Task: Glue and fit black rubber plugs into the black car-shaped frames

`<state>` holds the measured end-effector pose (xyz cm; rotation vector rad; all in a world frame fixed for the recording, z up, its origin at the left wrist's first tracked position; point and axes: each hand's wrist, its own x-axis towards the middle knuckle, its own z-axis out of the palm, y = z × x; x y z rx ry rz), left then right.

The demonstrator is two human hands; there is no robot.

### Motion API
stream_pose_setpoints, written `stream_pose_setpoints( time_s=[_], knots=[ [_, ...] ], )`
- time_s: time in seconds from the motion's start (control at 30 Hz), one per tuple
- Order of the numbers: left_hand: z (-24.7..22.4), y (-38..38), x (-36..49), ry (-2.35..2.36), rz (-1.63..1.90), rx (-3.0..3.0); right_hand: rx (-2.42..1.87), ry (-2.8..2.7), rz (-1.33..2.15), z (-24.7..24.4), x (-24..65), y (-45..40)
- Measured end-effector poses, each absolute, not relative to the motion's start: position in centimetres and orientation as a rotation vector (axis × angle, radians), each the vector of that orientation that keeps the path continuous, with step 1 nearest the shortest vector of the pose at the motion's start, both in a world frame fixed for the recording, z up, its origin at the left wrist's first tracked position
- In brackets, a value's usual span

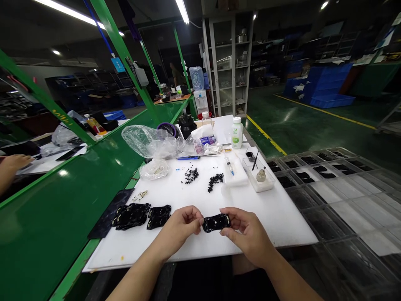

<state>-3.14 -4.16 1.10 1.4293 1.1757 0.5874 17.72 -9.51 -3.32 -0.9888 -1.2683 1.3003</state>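
A small flat black part (pixel 216 222) sits pinched between both hands just above the near edge of the white board (pixel 194 196). The left hand (pixel 180 228) grips its left end with thumb and fingertips closed on it; the right hand (pixel 246 230) holds the right end the same way, fingers curled narrow. Held by its ends like this, the part's face stays open to view and level — a grip that seems meant for inspection or fine fitting rather than carrying.

To the left on the board lies a cluster of similar black parts (pixel 140 215), touching one another, beside a dark tray (pixel 109 215) that overhangs the board's edge. Farther back, two small heaps of tiny black pieces (pixel 203 179) lie loose, well within reach. A clear shallow box (pixel 259 175) with a small pot stands to the right, a syringe-like tool (pixel 229 166) and a blue pen (pixel 188 158) behind, then crumpled plastic bags (pixel 148 142) and a white bottle (pixel 237 133). Nothing lies between the hands and the heaps. At far left, past the green conveyor (pixel 62 200), another person's hand (pixel 12 163) rests on that side's bench.
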Motion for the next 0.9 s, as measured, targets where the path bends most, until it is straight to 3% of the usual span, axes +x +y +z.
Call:
stream_pose_setpoints(
  time_s=[0.23, 0.43, 0.57, 0.7, 0.9],
  knots=[
    [-0.1, -4.6, -2.5, 1.135, 0.799, 1.048, -0.999, -1.26, 1.301, -2.6, 17.8, -9.6],
    [0.3, -4.2, -3.0, 1.079, 0.815, 0.895, -1.014, -1.391, 1.058, -3.4, 16.8, -9.9],
    [0.9, -3.6, -3.7, 1.11, 0.813, 0.883, -1.068, -1.563, 0.595, -1.9, 18.7, -9.9],
    [0.5, -3.1, -3.9, 1.082, 0.831, 0.855, -1.407, -1.117, 0.066, 0.1, 24.0, -7.4],
    [-1.0, -3.0, -3.7, 0.997, 0.834, 0.881, -1.733, -1.354, 0.171, 0.8, 28.1, -2.1]
  ],
)
